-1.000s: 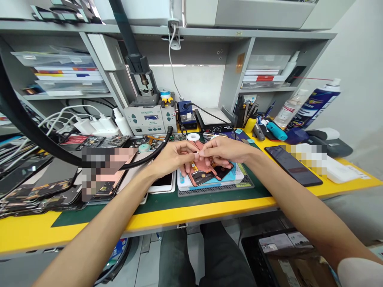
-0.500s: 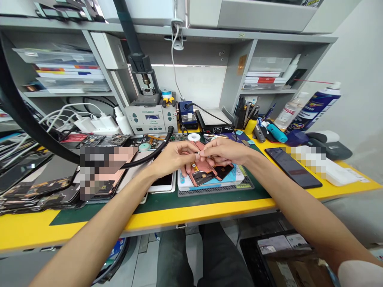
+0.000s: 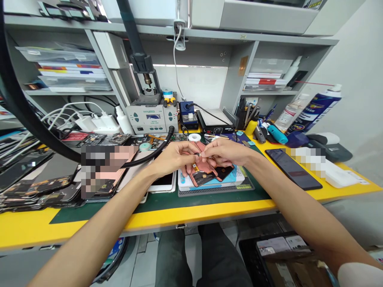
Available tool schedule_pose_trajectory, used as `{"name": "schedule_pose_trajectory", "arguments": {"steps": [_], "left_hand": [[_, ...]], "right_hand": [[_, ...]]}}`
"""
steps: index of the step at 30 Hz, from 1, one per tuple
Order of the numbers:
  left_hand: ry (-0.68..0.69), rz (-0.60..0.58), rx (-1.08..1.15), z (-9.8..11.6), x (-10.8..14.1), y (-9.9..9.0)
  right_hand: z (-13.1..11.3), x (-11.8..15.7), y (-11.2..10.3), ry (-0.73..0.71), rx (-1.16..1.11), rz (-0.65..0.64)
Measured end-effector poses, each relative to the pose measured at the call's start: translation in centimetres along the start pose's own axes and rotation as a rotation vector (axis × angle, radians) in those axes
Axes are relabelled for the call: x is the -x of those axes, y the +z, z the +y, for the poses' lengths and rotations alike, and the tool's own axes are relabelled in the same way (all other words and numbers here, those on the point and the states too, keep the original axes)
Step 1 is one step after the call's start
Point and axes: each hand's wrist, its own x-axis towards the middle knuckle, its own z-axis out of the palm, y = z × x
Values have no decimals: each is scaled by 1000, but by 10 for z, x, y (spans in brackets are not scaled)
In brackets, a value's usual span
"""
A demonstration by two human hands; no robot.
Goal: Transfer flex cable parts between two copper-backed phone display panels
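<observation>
My left hand [image 3: 173,158] and my right hand [image 3: 226,152] meet above the bench, their fingertips pinching a small pale piece [image 3: 199,154]. Its exact shape is too small to tell. Directly below lies a copper-backed phone screen panel [image 3: 203,176], with the lower fingers of my left hand resting against it. The panel partly covers a dark phone part [image 3: 224,172]. Under both sits a blue-and-white box [image 3: 235,177] on a grey perforated tray [image 3: 215,192]. My hands hide the panel's upper end.
A soldering station [image 3: 150,118] and a black hose [image 3: 149,151] stand behind my left hand. Stacked phone panels [image 3: 38,185] lie at the left, a dark phone [image 3: 292,169] at the right, and a spray can [image 3: 314,108] further back. The yellow bench edge [image 3: 191,213] runs in front.
The whole view has drifted slightly with my head. My hands stay together over the panel, and their hold on the small piece looks the same.
</observation>
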Motion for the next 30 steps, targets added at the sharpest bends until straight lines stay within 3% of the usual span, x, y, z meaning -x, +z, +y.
{"name": "schedule_pose_trajectory", "arguments": {"steps": [30], "left_hand": [[30,15,-61,-3,-1,1]], "right_hand": [[0,0,3,-2,-8,26]]}}
